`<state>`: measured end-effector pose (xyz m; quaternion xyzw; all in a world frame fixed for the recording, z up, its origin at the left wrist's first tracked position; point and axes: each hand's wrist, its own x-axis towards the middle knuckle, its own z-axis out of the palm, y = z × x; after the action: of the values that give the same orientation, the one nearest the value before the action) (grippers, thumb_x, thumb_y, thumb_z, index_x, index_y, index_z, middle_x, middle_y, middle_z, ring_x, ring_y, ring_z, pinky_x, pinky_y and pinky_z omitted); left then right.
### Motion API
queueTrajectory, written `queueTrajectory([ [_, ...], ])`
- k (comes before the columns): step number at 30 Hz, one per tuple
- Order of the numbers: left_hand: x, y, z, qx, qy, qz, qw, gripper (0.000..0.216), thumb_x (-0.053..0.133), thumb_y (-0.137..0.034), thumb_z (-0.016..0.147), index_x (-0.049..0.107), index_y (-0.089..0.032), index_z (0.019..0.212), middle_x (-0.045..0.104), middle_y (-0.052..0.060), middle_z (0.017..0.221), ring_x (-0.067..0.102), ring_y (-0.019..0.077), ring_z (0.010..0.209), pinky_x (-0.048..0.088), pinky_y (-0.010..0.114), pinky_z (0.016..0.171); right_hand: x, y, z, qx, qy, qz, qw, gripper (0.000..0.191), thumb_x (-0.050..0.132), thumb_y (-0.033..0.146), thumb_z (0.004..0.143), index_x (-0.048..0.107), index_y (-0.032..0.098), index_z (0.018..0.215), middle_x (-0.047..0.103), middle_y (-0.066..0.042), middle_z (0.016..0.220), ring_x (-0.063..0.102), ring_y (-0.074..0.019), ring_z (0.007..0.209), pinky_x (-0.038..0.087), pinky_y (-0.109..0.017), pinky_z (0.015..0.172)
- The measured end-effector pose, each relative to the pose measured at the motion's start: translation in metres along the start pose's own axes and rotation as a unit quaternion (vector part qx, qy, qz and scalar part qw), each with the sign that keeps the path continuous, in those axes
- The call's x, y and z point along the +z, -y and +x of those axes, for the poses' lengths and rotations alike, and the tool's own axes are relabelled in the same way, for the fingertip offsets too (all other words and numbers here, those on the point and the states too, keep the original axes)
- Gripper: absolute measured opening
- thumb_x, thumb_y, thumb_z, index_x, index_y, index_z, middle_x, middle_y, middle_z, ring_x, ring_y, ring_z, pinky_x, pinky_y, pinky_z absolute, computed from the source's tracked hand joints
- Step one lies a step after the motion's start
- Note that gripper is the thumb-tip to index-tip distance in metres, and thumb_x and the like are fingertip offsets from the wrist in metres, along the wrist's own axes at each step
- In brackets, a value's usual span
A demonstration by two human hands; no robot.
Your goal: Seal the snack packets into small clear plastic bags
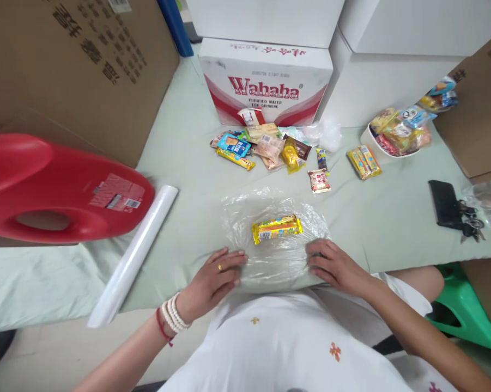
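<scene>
A sheet of clear plastic film lies crinkled on the cloth-covered table before me. On it rest yellow-wrapped snack bars, lying side by side. My left hand lies on the film's left edge, its fingers stretched out. At the right edge, my right hand touches the film with fingers apart and slightly bent. Beyond the film is a pile of wrapped snacks, with a small red-and-white packet to its right. Another yellow snack pack lies farther right.
To the left are a red plastic jug, a white roll and a large cardboard box. A Wahaha carton stands at the back. A white bowl of snacks and a black wallet with keys are at right.
</scene>
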<state>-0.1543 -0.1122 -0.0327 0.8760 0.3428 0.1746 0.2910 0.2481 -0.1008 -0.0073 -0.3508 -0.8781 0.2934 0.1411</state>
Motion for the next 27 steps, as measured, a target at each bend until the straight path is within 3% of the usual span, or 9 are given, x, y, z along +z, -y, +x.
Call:
queueTrajectory([
  [4,-0.023,-0.001,0.021,-0.069,-0.022,-0.100,0.992,0.023,0.049,-0.026,0.103,0.069,-0.025,0.113,0.077,0.007,0.119,0.069,0.0209,0.119,0.051,0.039,0.107,-0.016,-0.002,0.022,-0.006,-0.027,0.056,0.998,0.015,0.052,0.024,0.105,0.067,0.022,0.106,0.068,-0.010,0.108,0.062,-0.0206,0.101,0.052,-0.038,0.092],
  [10,-0.050,0.008,0.057,-0.178,-0.115,-0.121,0.970,0.028,0.055,-0.044,0.098,0.069,-0.023,0.087,0.074,0.007,0.102,0.067,0.0235,0.105,0.053,0.037,0.096,-0.060,-0.016,0.077,0.044,-0.041,0.074,0.995,0.023,0.052,0.033,0.104,0.069,0.019,0.099,0.069,-0.006,0.088,0.063,-0.0160,0.080,0.047,-0.027,0.074],
  [15,-0.045,0.038,0.074,-0.324,-0.160,-0.070,0.930,0.034,0.056,-0.052,0.086,0.070,-0.022,0.083,0.070,0.006,0.085,0.063,0.0245,0.084,0.052,0.041,0.084,-0.046,-0.045,0.105,0.185,-0.016,0.079,0.979,0.027,0.055,0.037,0.096,0.070,0.016,0.086,0.058,0.001,0.065,0.048,-0.0126,0.060,0.034,-0.023,0.059],
  [18,-0.054,0.034,0.070,-0.370,-0.291,-0.018,0.882,0.029,0.058,-0.045,0.085,0.071,-0.021,0.092,0.069,0.008,0.094,0.063,0.0255,0.090,0.052,0.042,0.086,-0.036,-0.051,0.109,0.222,0.007,0.061,0.973,0.026,0.054,0.035,0.093,0.072,0.016,0.087,0.060,0.000,0.066,0.048,-0.0131,0.062,0.031,-0.024,0.059],
  [20,-0.063,0.014,0.064,-0.349,-0.424,0.067,0.833,0.021,0.058,-0.037,0.088,0.070,-0.021,0.093,0.070,0.009,0.099,0.064,0.0273,0.099,0.050,0.046,0.094,-0.034,-0.050,0.109,0.238,0.011,0.050,0.970,0.026,0.054,0.034,0.092,0.072,0.017,0.087,0.061,0.000,0.067,0.049,-0.0135,0.062,0.031,-0.024,0.060],
  [22,-0.068,-0.017,0.061,-0.259,-0.516,0.183,0.796,0.014,0.057,-0.026,0.091,0.070,-0.021,0.096,0.071,0.010,0.098,0.063,0.0293,0.108,0.044,0.051,0.105,-0.034,-0.047,0.109,0.250,0.010,0.046,0.967,0.025,0.055,0.034,0.091,0.071,0.017,0.086,0.061,0.000,0.067,0.049,-0.0137,0.062,0.032,-0.024,0.060],
  [24,-0.062,-0.049,0.066,-0.125,-0.477,0.230,0.839,0.020,0.062,-0.016,0.087,0.070,-0.023,0.104,0.074,0.007,0.099,0.067,0.0278,0.107,0.046,0.048,0.103,-0.034,-0.044,0.109,0.255,0.010,0.040,0.966,0.024,0.055,0.034,0.092,0.071,0.017,0.086,0.062,0.000,0.067,0.049,-0.0137,0.062,0.032,-0.024,0.060],
  [26,-0.045,-0.071,0.079,-0.005,-0.347,0.203,0.915,0.037,0.058,-0.013,0.089,0.068,-0.027,0.122,0.076,0.006,0.114,0.069,0.0244,0.111,0.048,0.043,0.102,-0.036,-0.043,0.110,0.257,0.014,0.028,0.966,0.022,0.055,0.032,0.092,0.071,0.017,0.087,0.063,0.000,0.068,0.050,-0.0137,0.062,0.032,-0.024,0.061],
  [27,-0.033,-0.077,0.087,0.002,-0.294,0.197,0.935,0.041,0.057,-0.016,0.092,0.065,-0.027,0.131,0.075,0.007,0.125,0.067,0.0242,0.120,0.045,0.043,0.107,-0.038,-0.043,0.111,0.258,0.021,0.018,0.966,0.022,0.055,0.030,0.092,0.072,0.017,0.088,0.064,-0.001,0.069,0.051,-0.0139,0.063,0.032,-0.024,0.061],
])
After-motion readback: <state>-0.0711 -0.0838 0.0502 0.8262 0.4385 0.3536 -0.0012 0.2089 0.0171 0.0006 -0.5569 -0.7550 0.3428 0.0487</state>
